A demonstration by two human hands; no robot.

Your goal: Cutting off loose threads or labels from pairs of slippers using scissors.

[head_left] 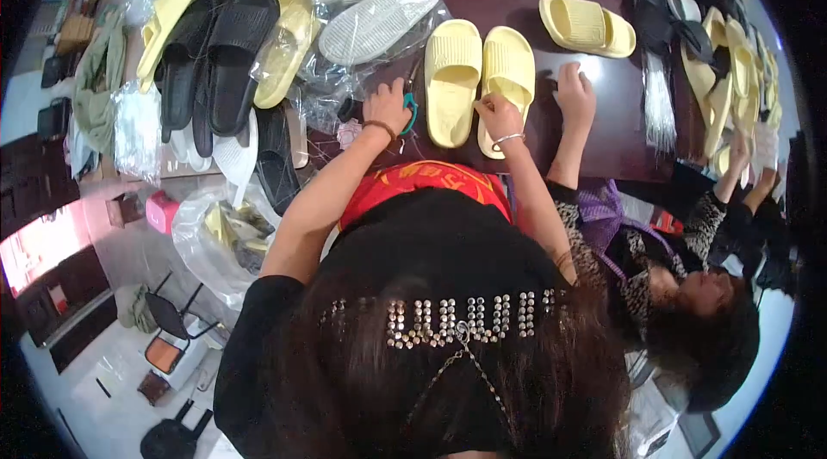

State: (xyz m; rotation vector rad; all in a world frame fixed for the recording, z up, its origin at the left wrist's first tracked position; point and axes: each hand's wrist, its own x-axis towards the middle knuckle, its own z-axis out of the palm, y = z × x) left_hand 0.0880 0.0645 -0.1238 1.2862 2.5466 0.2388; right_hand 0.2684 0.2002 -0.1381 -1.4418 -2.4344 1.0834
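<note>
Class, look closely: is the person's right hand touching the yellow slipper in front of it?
Touching. The head view shows the right hand resting its fingers on the yellow slipper.

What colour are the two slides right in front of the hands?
Pale yellow, both slides, seen best in the head view.

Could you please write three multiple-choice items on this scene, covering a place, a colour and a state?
1. Where is the right hand?
A. on a pale yellow foam slide sandal
B. on a black sandal
C. in a bag

2. What colour are the scissor handles by the left hand?
A. red
B. teal
C. white

3. How do the grey ribbed sandals lie?
A. stacked upright
B. boxed
C. in clear plastic bags

Answers: 1 A, the fingers rest at that sandal's heel; 2 B, a teal loop shows beside the hand; 3 C, glossy film surrounds them.
</note>
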